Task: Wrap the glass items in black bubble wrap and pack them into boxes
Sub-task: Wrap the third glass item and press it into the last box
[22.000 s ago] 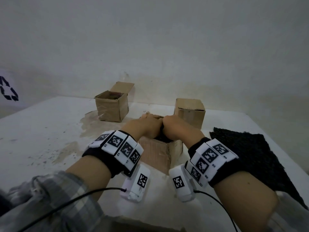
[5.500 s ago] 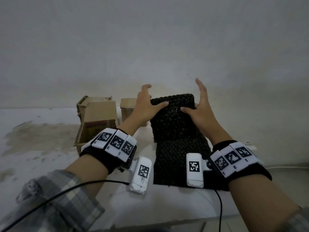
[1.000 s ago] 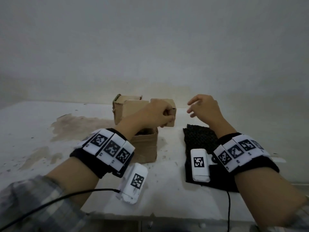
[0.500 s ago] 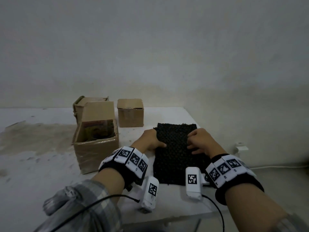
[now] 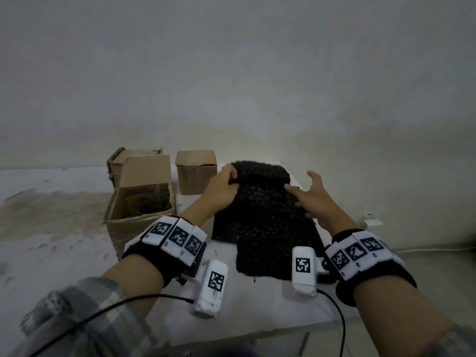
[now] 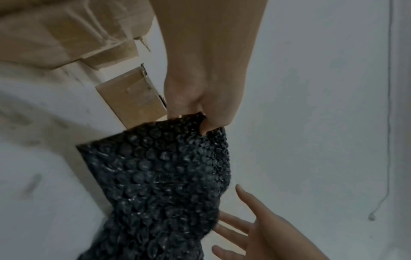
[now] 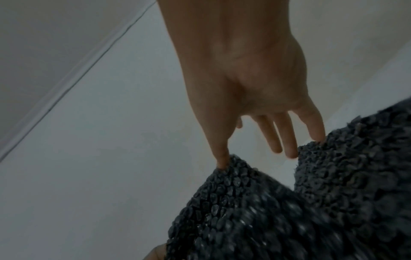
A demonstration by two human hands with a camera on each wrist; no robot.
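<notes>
Bubble wrap pinched by left hand (lifted).

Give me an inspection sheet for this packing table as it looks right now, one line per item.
Surface: white table, stained brown at left.
Job's things: black bubble wrap spread flat, far end lifted; open box; closed box; third box behind. No glass item in view.
Clutter: nothing seen.
Grippers: left hand pinches the wrap's far corner; right hand open, fingertips on the wrap's edge.
Cables: black cable from the left wrist camera; another from the right.
Surroundings: bare wall.
</notes>
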